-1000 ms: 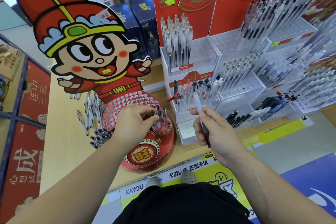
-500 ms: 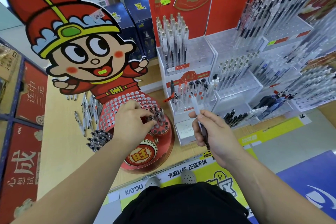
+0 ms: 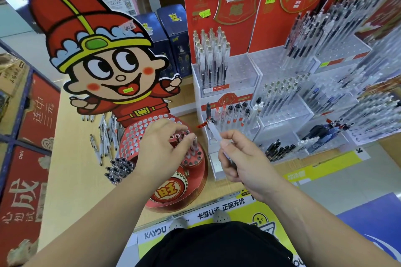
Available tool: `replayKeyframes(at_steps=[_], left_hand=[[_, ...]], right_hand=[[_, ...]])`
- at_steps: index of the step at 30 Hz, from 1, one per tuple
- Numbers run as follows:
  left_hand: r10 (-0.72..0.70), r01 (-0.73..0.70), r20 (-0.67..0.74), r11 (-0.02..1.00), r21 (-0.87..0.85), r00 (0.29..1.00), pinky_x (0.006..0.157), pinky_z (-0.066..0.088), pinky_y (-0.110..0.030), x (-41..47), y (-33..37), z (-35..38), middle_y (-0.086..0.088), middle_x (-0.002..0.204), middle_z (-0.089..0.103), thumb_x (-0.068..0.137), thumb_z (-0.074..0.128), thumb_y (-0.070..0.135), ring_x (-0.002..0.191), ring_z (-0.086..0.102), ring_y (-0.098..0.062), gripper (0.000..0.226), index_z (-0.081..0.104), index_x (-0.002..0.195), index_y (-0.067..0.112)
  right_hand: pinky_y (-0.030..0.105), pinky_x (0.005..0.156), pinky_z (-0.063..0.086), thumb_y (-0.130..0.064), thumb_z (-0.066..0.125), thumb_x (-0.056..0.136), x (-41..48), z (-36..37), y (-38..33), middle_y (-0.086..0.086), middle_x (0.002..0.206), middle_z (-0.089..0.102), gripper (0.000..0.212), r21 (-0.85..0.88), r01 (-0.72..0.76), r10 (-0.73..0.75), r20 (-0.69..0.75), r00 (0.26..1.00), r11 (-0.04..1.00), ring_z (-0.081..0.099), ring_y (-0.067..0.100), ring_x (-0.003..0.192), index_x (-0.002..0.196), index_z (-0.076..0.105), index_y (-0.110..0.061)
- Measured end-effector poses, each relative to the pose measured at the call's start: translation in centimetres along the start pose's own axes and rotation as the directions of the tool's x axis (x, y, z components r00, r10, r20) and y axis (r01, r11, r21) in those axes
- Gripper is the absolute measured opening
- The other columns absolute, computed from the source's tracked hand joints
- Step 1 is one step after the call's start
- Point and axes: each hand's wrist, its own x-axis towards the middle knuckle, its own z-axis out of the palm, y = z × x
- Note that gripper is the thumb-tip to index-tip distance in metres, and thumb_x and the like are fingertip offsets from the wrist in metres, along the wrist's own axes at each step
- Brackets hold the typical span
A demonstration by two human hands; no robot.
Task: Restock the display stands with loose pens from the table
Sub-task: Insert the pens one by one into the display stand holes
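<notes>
Fingers of the left hand [image 3: 161, 149]: curled down onto the upright pens [image 3: 191, 143] standing in the small raised ring of the round red perforated cardboard display stand [image 3: 184, 178]; fingertips pinched narrow at the pen tops. Whether they grip one pen or only steady the cluster cannot be told. Judged purpose: seating a pen into a hole.

Fingers of the right hand [image 3: 240, 160]: closed around a slim clear-barrelled pen [image 3: 214, 132], its pale end projecting up and to the left past the thumb, the dark lower part hidden in the palm. Held near the stand, just right of it, probably as the next piece to load.

Head view, remaining items:
- Loose pens, clear-bodied [image 3: 104, 138]: lying flat on the pale wooden table [image 3: 65, 158], left of the red stand and behind it. Stock yet to be placed.
- Bundle of dark-tipped pens [image 3: 119, 169]: lying on the table, touching or just beside the stand's left edge.
- Cartoon figure cut-out with red hat [image 3: 97, 54]: upright backboard of the red stand; most holes below it are empty.
- Clear acrylic tiered pen racks [image 3: 282, 102]: right of the red stand, partly filled with upright pens.

Progress, judged: early; many holes open.
</notes>
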Motion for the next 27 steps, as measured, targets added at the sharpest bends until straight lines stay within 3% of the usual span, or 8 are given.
replayKeyframes(at_steps=[2,4,10,15,18,22,25,27], left_hand=[[-0.13,0.163,0.116,0.921,-0.353,0.985,0.082,0.047,-0.019,0.0,2.2,-1.2,0.014,0.095,0.07,0.1,0.062,0.025,0.091,0.062,0.0,0.015,0.071,0.113,0.026],[-0.183,0.304,0.25,0.707,-0.639,0.951,0.073,0.049,-0.016,0.3,3.6,-2.0,0.005,0.096,0.076,0.102,0.056,0.016,0.083,0.066,-0.003,0.02,0.071,0.115,0.019],[-0.3,0.327,0.171,0.614,-0.719,0.939,0.066,0.053,-0.023,0.7,3.2,-3.0,-0.007,0.084,0.076,0.095,0.066,0.003,0.074,0.065,-0.014,0.012,0.075,0.093,0.011],[-0.472,0.393,0.112,0.554,-0.734,0.874,0.066,0.054,-0.027,0.7,0.4,-3.8,-0.007,0.077,0.075,0.091,0.072,0.005,0.07,0.069,-0.017,0.006,0.073,0.086,0.007],[-0.502,0.469,0.161,0.578,-0.668,0.85,0.067,0.056,-0.028,0.1,-1.3,-4.1,-0.012,0.077,0.075,0.087,0.076,0.005,0.073,0.07,-0.023,0.003,0.075,0.085,0.007],[-0.447,0.507,0.248,0.679,-0.53,0.859,0.063,0.055,-0.02,-0.6,-2.0,-3.7,-0.006,0.077,0.076,0.089,0.076,0.006,0.072,0.071,-0.016,0.005,0.077,0.088,0.011],[-0.407,0.43,0.138,0.85,-0.303,0.903,0.067,0.049,-0.015,-0.6,-3.1,-2.7,0.014,0.08,0.073,0.093,0.073,0.02,0.078,0.066,0.002,0.011,0.077,0.084,0.022],[-0.322,0.335,0.1,0.927,-0.168,0.942,0.071,0.045,-0.013,-0.3,-3.7,-2.3,0.022,0.089,0.07,0.095,0.07,0.026,0.084,0.062,0.004,0.008,0.076,0.093,0.029]], right_hand=[[0.026,0.049,0.021,-0.02,0.044,0.11,0.3,0.7,-0.4,0.003,0.067,0.049,0.013,0.014,-0.022,0.021,0.087,0.996,1.0,0.032,0.014,0.05,0.101,0.05,-0.012],[0.027,0.049,0.021,-0.022,0.044,0.11,0.6,1.6,-0.7,0.004,0.067,0.05,0.017,0.03,-0.044,0.039,0.144,0.989,0.999,0.034,0.014,0.05,0.099,0.05,-0.01],[0.027,0.048,0.031,-0.026,0.047,0.108,1.7,2.8,-1.0,0.006,0.074,0.062,0.022,-0.065,-0.026,0.036,0.167,0.985,0.998,0.049,0.017,0.053,0.104,0.063,-0.011],[0.025,0.048,0.041,-0.007,0.066,0.097,2.8,1.2,-1.0,0.006,0.077,0.069,0.012,-0.087,-0.011,0.011,-0.006,1.0,0.996,0.057,0.018,0.058,0.108,0.065,-0.012],[0.026,0.053,0.046,-0.003,0.067,0.096,3.2,0.4,-1.0,0.009,0.078,0.071,0.01,-0.098,0.029,-0.035,-0.065,0.997,0.995,0.062,0.019,0.062,0.104,0.068,-0.01],[0.024,0.053,0.048,-0.001,0.065,0.097,3.8,1.0,-1.6,0.006,0.074,0.07,0.011,-0.064,0.075,-0.079,-0.068,0.995,0.995,0.063,0.016,0.061,0.101,0.07,-0.009],[0.023,0.052,0.049,-0.002,0.065,0.097,4.1,1.3,-2.0,0.006,0.071,0.07,0.01,-0.077,0.111,-0.117,-0.082,0.99,0.991,0.063,0.015,0.059,0.099,0.071,-0.008],[0.023,0.052,0.049,-0.002,0.067,0.096,4.0,0.9,-2.1,0.007,0.07,0.07,0.009,-0.144,0.126,-0.142,-0.102,0.985,0.982,0.063,0.016,0.059,0.097,0.072,-0.009]])
